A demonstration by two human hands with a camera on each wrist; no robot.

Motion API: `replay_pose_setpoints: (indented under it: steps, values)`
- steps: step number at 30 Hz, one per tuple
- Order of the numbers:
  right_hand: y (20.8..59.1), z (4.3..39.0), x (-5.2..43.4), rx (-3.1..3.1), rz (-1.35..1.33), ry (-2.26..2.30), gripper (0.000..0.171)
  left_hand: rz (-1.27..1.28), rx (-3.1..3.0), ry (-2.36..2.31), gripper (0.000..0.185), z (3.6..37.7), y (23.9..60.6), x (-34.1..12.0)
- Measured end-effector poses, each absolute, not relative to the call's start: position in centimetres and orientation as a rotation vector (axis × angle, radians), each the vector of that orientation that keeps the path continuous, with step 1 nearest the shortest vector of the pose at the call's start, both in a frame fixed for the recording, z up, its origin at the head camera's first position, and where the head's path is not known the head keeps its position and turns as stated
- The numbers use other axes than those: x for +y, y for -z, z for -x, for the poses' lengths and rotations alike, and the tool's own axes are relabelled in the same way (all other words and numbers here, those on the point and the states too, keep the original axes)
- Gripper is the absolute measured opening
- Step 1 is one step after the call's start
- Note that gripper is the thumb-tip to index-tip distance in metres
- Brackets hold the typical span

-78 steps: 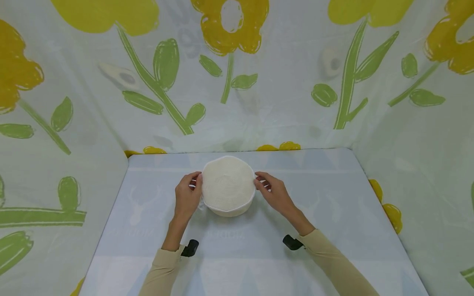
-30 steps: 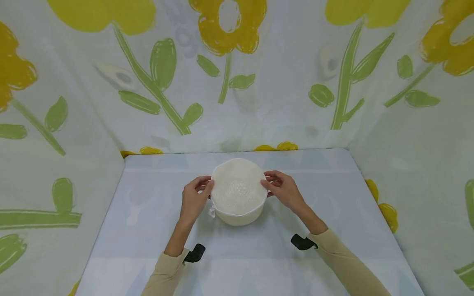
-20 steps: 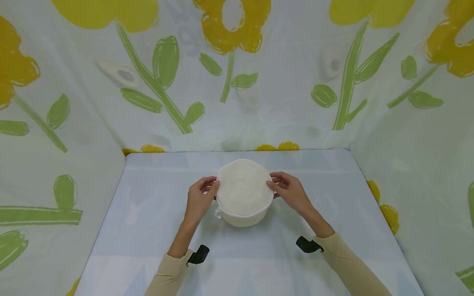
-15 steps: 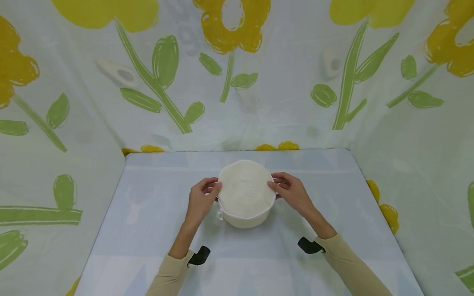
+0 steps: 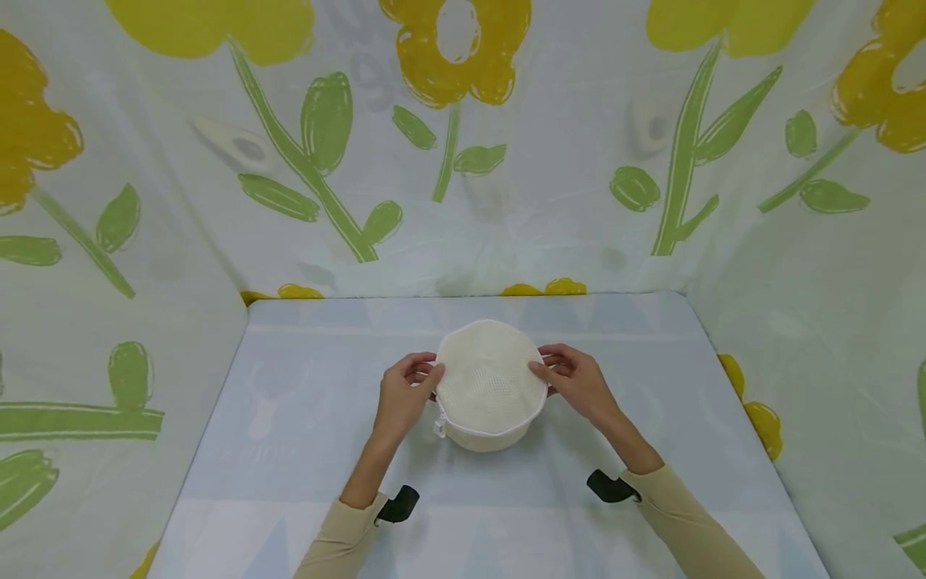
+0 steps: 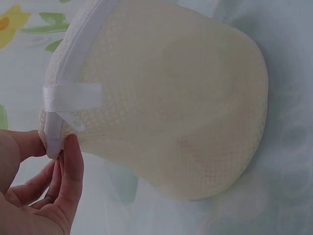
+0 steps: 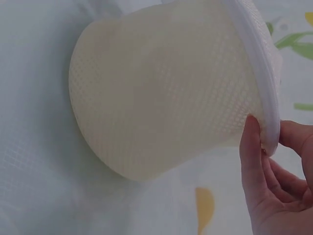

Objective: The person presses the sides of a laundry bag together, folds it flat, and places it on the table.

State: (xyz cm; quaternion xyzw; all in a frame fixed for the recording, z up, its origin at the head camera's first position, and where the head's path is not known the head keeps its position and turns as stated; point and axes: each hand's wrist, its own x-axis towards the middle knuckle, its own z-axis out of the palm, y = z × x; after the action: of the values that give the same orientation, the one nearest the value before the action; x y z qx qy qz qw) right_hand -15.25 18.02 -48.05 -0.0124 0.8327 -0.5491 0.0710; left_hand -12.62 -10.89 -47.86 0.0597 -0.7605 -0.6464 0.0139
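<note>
A round cream mesh laundry bag (image 5: 490, 378) with white trim round its top rim is held over the table between both hands. On its left side my left hand (image 5: 401, 396) pinches the rim between thumb and fingers. The left wrist view shows a white fabric tab (image 6: 73, 97) on the trim, just above the pinching fingertips. Opposite, my right hand (image 5: 584, 384) pinches the rim from the right. In the right wrist view the mesh side (image 7: 161, 93) bulges out below the white trim (image 7: 257, 58). The inside of the bag is hidden under its top.
The pale blue table (image 5: 304, 450) reaches back to a flower-printed curtain (image 5: 550, 177), which also hangs at both sides. Black wrist cameras (image 5: 399, 504) sit at the cuffs of the beige sleeves (image 5: 687, 519).
Both hands have moved the mesh laundry bag to the right and slightly nearer, pinching its rim throughout. The white tab on its left has come more into view.
</note>
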Motion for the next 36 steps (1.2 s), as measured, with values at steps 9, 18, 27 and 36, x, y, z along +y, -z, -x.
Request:
replay_pose_setpoints:
  steps: [9, 18, 27, 36]
  values:
    - [49.0, 15.5, 18.0, 2.498, 0.04, 1.644, 0.046, -0.187, -2.394, 1.969, 0.027, 12.7, 48.9, -10.8]
    - [50.2, 15.6, 17.9, 2.494, 0.055, 1.648, 0.045, -0.187, -2.426, 1.916, 0.025, 12.8, 49.9, -10.8]
    - [51.0, 15.6, 17.8, 2.491, 0.101, 1.658, 0.043, -0.195, -2.447, 1.882, 0.024, 12.8, 51.1, -10.7]
    - [51.7, 15.7, 17.7, 2.515, 0.075, 1.606, 0.042, -0.206, -2.46, 1.867, 0.024, 13.1, 52.1, -10.5]
